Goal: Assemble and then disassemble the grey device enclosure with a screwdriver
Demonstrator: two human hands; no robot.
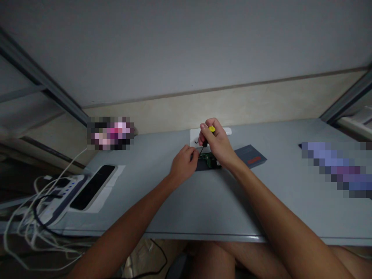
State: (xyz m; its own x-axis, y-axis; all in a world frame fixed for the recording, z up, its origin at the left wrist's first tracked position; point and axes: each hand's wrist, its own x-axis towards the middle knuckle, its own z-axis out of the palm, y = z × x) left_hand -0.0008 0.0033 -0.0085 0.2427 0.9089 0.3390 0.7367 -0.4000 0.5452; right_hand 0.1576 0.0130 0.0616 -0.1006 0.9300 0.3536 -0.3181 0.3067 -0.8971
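Note:
My right hand (217,141) is closed round a screwdriver (212,129) with a yellow and black handle. Its thin shaft points down and left onto a green circuit board (211,160) with a black part on it. At the board's left end my left hand (185,161) is closed, thumb and fingers pressed together at its edge. The fingers hide part of that end. Beneath the board lies a dark grey flat sheet or booklet (250,153) with a reddish patch. Behind my hands is a white paper (195,136) with small dark bits on it.
A white rounded object (228,131) lies behind my right hand. On the left are a phone (93,187), a power strip (65,195) and tangled white cables (24,232). Blurred-out items sit at the back left and far right. A wall (247,102) closes the desk's back.

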